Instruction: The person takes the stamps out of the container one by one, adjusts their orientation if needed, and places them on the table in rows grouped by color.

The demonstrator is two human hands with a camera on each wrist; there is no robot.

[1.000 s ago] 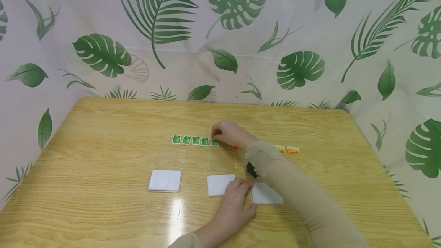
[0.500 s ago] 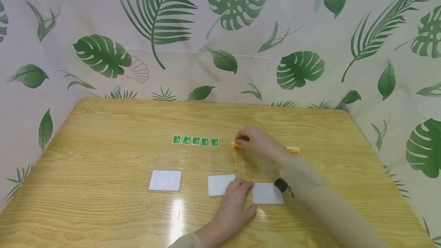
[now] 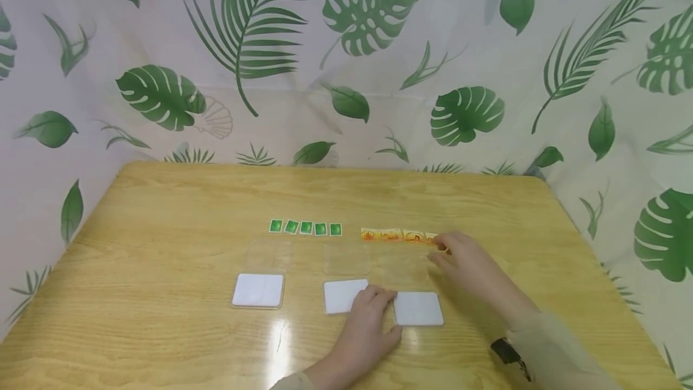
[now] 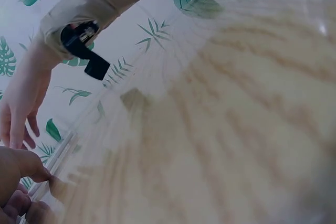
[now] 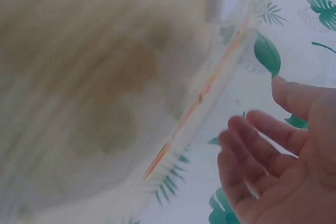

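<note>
In the head view, my right hand [image 3: 468,260] is at the right end of a row of small orange-and-yellow picture cards [image 3: 391,235], its fingertips overlapping the last one. The right wrist view shows that hand's fingers loosely bent and spread, with nothing between them. My left hand [image 3: 368,321] rests on the table between two white card stacks. Its fingertips and thumb are at the left edge of the right white stack [image 3: 419,309], while its knuckles overlap the middle white stack [image 3: 341,296]. Several small green cards [image 3: 306,228] lie in a row left of the orange ones.
A third white stack in a clear case [image 3: 258,290] lies at left. Behind the stacks are clear plastic lids [image 3: 346,259], hard to see against the wooden table [image 3: 162,245]. A leaf-print cloth [image 3: 303,95] hangs behind the table.
My right hand has moved rightward from the last green card, along the orange row to its right end, uncovering those cards. My left hand has stayed put. The head view has shifted slightly.
</note>
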